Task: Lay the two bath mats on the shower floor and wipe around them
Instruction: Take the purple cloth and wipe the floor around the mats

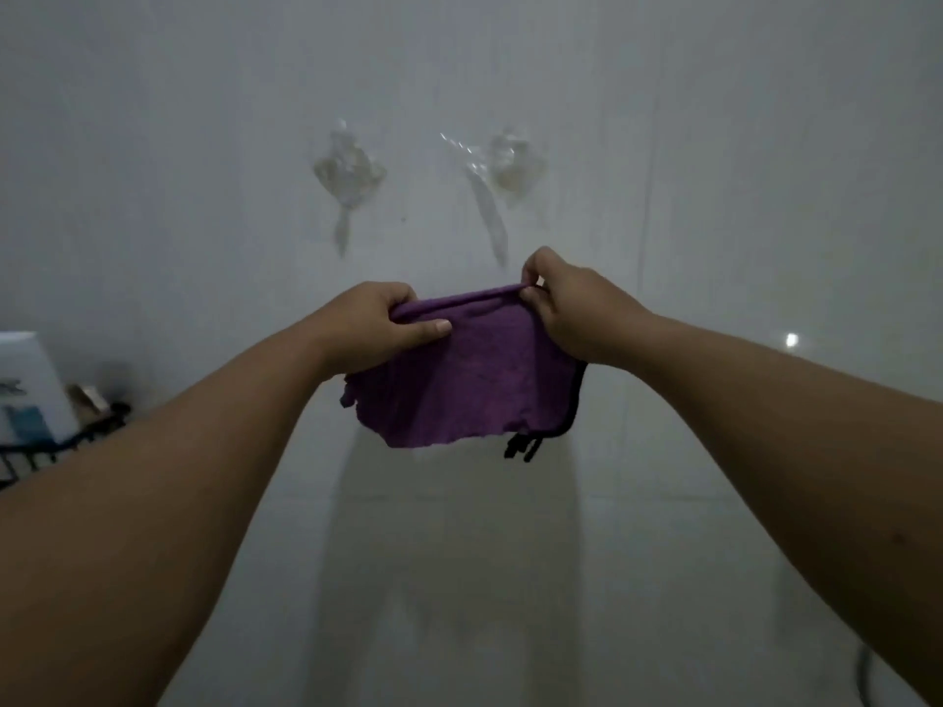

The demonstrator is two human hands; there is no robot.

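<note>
A purple cloth (459,380) with a black trimmed edge hangs folded in front of a white tiled wall. My left hand (377,329) grips its top left corner, thumb lying across the front. My right hand (566,308) pinches the top right corner between fingers and thumb. Both arms are stretched forward at chest height. The cloth's lower edge is ragged, and black loops dangle at its lower right. No bath mat is in view.
Two clear plastic wall hooks (349,170) (515,163) stick to the white tiled wall (714,145) just above the cloth. A black wire rack (61,446) holding a white box (25,380) sits at the left edge.
</note>
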